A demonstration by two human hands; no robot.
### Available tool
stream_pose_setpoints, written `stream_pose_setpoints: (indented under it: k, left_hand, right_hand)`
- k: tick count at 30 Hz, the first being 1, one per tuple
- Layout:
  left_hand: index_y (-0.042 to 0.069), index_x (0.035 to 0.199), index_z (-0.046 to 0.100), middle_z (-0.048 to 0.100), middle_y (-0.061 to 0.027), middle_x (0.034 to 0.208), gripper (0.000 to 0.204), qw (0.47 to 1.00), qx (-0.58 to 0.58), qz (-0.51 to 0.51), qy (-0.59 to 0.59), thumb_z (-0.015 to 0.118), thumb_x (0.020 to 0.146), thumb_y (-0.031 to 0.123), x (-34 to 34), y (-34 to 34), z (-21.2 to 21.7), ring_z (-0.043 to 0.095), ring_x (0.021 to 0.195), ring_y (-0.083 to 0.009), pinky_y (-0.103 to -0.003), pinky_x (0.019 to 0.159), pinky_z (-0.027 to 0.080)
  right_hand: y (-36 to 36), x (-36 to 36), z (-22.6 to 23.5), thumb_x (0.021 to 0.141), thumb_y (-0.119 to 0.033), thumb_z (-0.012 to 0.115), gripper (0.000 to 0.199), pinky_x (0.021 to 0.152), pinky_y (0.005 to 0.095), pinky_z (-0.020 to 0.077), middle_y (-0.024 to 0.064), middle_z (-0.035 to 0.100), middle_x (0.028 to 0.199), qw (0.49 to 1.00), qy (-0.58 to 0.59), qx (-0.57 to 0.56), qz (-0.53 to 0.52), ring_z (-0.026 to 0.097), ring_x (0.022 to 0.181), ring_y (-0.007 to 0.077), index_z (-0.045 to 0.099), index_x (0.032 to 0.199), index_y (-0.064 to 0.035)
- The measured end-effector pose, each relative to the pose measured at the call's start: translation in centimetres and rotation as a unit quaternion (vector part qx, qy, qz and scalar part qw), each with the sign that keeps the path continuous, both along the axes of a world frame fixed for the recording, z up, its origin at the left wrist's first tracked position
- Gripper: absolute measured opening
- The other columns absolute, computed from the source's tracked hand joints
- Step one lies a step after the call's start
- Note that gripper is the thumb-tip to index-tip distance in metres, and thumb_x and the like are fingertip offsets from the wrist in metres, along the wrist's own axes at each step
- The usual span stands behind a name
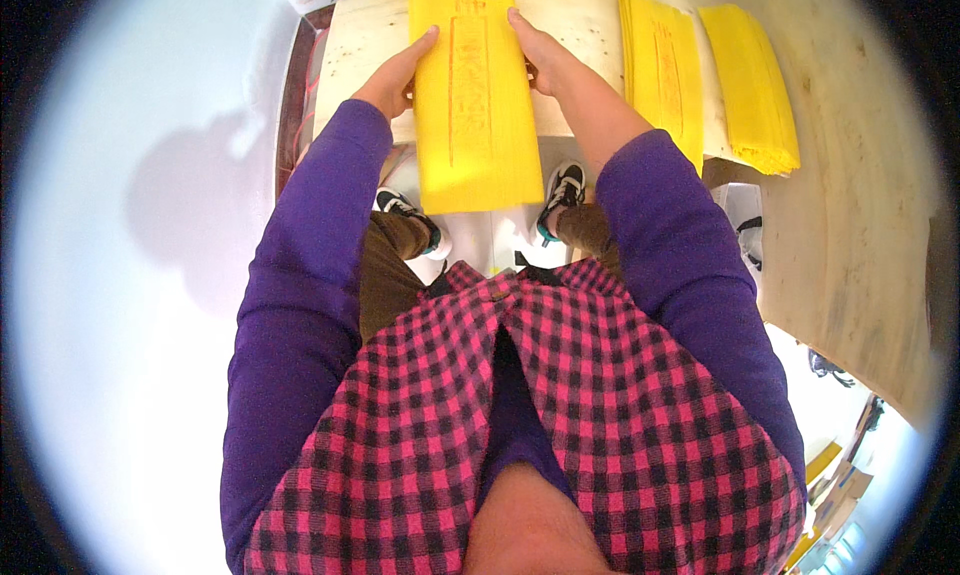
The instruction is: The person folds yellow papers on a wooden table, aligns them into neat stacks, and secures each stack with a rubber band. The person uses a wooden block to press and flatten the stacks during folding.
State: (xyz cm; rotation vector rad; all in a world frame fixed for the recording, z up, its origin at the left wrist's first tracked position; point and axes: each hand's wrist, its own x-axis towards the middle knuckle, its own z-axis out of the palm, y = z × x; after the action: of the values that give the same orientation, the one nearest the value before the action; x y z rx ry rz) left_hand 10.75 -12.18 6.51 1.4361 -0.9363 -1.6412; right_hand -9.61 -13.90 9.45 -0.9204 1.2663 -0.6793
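Observation:
Between my two hands is a stack of yellow paper sheets [470,105] with red printing down the middle. Its near end juts past the front edge of the pale wooden table [375,35]. My left hand [402,72] grips the stack's left side, thumb lying along the top edge. On the opposite side my right hand [545,57] holds it the same way, with the fingers partly hidden beneath and beside the paper. Both arms are stretched forward.
Two more yellow paper stacks, one printed [665,75] and one fanned out [752,90], lie to the right on the table, reaching its front edge. A pale wall [150,305] stands close on the left. Beneath the table edge are my shoes [562,190].

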Motion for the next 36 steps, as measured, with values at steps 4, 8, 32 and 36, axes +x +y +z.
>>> stream_pose_setpoints:
  k: [4, 8, 32, 36]
  left_hand:
    - [0.006, 0.126, 0.048, 0.053, -0.0135, 0.119, 0.069, 0.999, -0.035, 0.015, 0.035, 0.053, 0.083, 0.059, 0.9, 1.3, -1.5, 0.046, 0.112, -0.025, -0.04, 0.09, 0.035]
    - [-0.001, 0.137, 0.03, 0.039, -0.0196, 0.134, 0.083, 0.997, -0.001, 0.08, 0.01, 0.051, 0.084, 0.059, 1.5, 4.2, -1.2, 0.036, 0.123, -0.0306, -0.044, 0.102, 0.027]
    - [0.012, 0.132, 0.039, 0.043, -0.012, 0.135, 0.061, 0.9, -0.249, -0.212, -0.288, 0.034, 0.089, 0.054, -0.6, 16.3, -11.6, 0.041, 0.124, -0.0336, -0.057, 0.101, 0.029]
    - [0.008, 0.132, 0.038, 0.044, -0.0137, 0.134, 0.062, 0.965, 0.065, 0.116, 0.228, 0.033, 0.09, 0.053, -1.9, 16.7, -8.8, 0.044, 0.121, -0.0343, -0.053, 0.098, 0.037]
  right_hand:
    - [0.6, -1.5, -1.7, 0.089, -0.061, 0.038, 0.076, 0.104, 0.041, 0.0299, 0.0193, 0.047, 0.126, 0.998, 0.019, -0.046, -0.033, 0.042, 0.121, 0.029, 0.041, 0.128, 0.004]
    - [3.2, -4.7, -3.1, 0.091, -0.056, 0.039, 0.073, 0.105, 0.0379, 0.0295, 0.0201, 0.047, 0.127, 0.991, 0.009, -0.113, -0.066, 0.042, 0.122, 0.0274, 0.038, 0.13, 0.0051]
    - [14.8, -5.7, -14.1, 0.093, -0.05, 0.04, 0.053, 0.093, 0.0333, 0.0365, 0.0066, 0.063, 0.106, 0.981, -0.193, -0.009, -0.004, 0.055, 0.103, 0.0169, 0.056, 0.118, -0.0054]
    - [14.6, -5.0, -13.7, 0.095, -0.047, 0.039, 0.05, 0.088, 0.0314, 0.0414, 0.0054, 0.064, 0.101, 0.972, -0.232, 0.022, 0.006, 0.058, 0.096, 0.0159, 0.058, 0.114, -0.0048]
